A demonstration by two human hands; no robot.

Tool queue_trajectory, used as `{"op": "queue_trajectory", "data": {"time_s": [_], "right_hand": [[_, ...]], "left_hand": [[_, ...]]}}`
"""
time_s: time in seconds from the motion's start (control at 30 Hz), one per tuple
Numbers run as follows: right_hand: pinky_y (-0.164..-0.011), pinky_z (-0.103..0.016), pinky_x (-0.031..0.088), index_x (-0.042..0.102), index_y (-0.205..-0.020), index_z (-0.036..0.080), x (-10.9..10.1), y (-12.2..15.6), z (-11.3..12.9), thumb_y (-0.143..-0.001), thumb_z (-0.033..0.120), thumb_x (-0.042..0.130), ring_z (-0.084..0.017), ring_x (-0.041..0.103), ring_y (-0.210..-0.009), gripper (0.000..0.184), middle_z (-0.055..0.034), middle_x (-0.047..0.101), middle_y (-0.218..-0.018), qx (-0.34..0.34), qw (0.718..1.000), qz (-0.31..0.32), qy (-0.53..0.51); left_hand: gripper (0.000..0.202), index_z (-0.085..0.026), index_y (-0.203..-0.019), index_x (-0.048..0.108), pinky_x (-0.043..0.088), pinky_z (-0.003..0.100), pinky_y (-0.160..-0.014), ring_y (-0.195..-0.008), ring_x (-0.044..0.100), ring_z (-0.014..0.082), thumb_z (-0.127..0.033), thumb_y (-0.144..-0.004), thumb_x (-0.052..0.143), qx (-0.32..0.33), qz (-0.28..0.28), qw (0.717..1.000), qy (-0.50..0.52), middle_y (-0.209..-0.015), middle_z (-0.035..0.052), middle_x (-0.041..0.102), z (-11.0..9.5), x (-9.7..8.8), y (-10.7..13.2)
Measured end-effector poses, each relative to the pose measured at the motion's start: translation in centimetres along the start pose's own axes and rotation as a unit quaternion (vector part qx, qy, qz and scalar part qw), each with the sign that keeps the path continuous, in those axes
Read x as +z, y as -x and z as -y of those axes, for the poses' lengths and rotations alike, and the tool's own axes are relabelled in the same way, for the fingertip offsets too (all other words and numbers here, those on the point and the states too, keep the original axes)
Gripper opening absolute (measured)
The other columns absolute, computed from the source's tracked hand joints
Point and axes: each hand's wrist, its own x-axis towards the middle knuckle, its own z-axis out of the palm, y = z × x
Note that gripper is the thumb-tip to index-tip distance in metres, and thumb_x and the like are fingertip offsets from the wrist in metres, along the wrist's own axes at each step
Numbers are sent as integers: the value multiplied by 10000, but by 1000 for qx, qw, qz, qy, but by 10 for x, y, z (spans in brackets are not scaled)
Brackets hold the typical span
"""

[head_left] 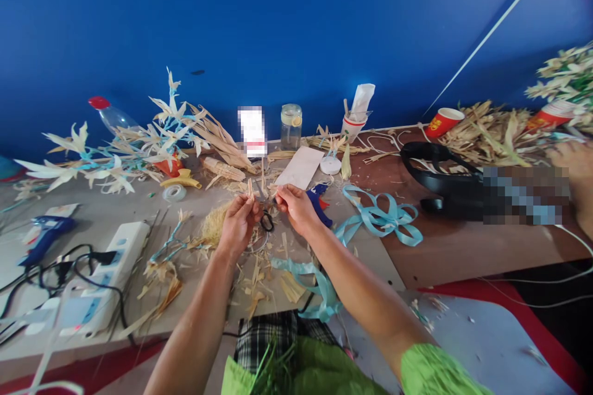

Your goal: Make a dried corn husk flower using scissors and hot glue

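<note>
The left hand [241,217] pinches a small husk piece [251,187] upright between thumb and fingertips, above the table. Just beside it, the right hand [297,207] has its fingers drawn together; whether they grip anything I cannot tell. A pale card [300,167] lies beyond, light-blue ribbon [410,236] loops rightward, and a white power strip [130,239] rests leftward.

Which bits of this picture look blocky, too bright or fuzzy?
In the head view, square blocks hide what lies right of the black curved plastic band; also in the head view, the white upright rectangle is mostly washed out, its edges blocky; in the head view, the small pale strip in the bare left hand looks slightly fuzzy.
</note>
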Motion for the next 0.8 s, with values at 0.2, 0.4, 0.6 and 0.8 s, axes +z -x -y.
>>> {"op": "queue_trajectory", "data": {"time_s": [0.2, 0.4, 0.6, 0.8], "right_hand": [[-617, -256, 428, 581, -645, 192, 2, 6, 1, -739, 468, 637, -120, 511, -676, 297, -10, 548, -745, -92, 988, 71, 99], [-824, -335, 451, 649, -662, 203, 5, 12, 3, -797, 369, 608, -180, 563, -892, 218, -54, 603, -909, -209, 937, 93, 263], [-811, -302, 443, 661, -716, 190, -1, 9, 2, -819, 323, 570, -165, 584, -811, 191, -36, 639, -807, -210, 938, 37, 275], [-874, -301, 433, 661, -697, 187, -3, 3, -1, -783, 344, 614, -172, 582, -911, 185, -46, 611, -907, -193, 959, 35, 204]], "left_hand": [[316, -173, -870, 530, 463, 248, -583, -532, 586, 108, -335, -687, 730, 4, 9, 998, -68, -636, -26, 610, 6, -3, 0], [389, -163, -862, 559, 480, 262, -574, -531, 613, 132, -438, -653, 738, 9, 4, 987, -161, -627, -12, 643, 9, -3, -1], [374, -145, -814, 606, 443, 229, -533, -522, 572, 108, -429, -627, 761, 9, 32, 974, -224, -600, -6, 630, 6, 4, 2], [322, -149, -772, 596, 372, 204, -490, -474, 480, 73, -410, -657, 748, 22, 18, 972, -235, -542, -38, 554, 7, 0, 2]]}}
